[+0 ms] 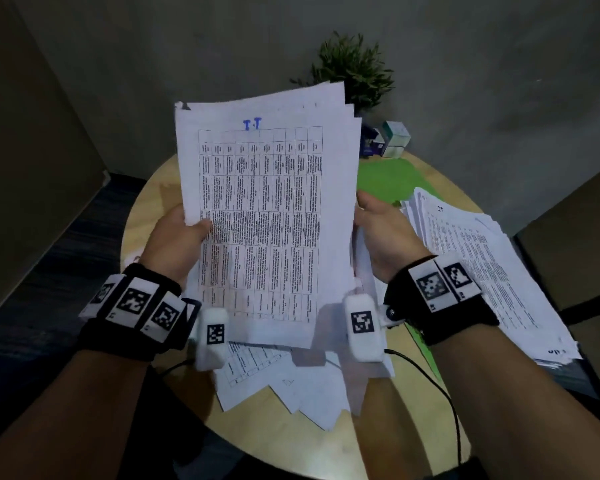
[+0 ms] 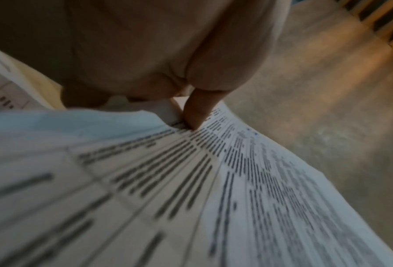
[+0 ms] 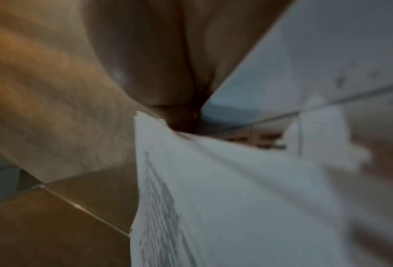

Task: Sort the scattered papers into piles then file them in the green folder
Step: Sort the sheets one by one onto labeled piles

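Note:
I hold a thick stack of printed papers (image 1: 264, 216) upright above the round table, its top sheet a table of text marked in blue ink. My left hand (image 1: 181, 237) grips the stack's left edge, thumb (image 2: 195, 110) pressed on the front sheet (image 2: 190, 189). My right hand (image 1: 378, 230) holds the right edge, its fingers hidden behind the sheets (image 3: 213, 198). The green folder (image 1: 388, 178) lies flat on the table behind the stack, partly covered. A sorted pile (image 1: 482, 265) rests at the right. Loose sheets (image 1: 284, 379) lie scattered under the held stack.
The round wooden table (image 1: 146, 216) stands in a corner of grey walls. A potted plant (image 1: 354, 67) and small boxes (image 1: 392, 140) sit at its far edge. Black cables (image 1: 444, 393) run from my wrists across the near right of the table.

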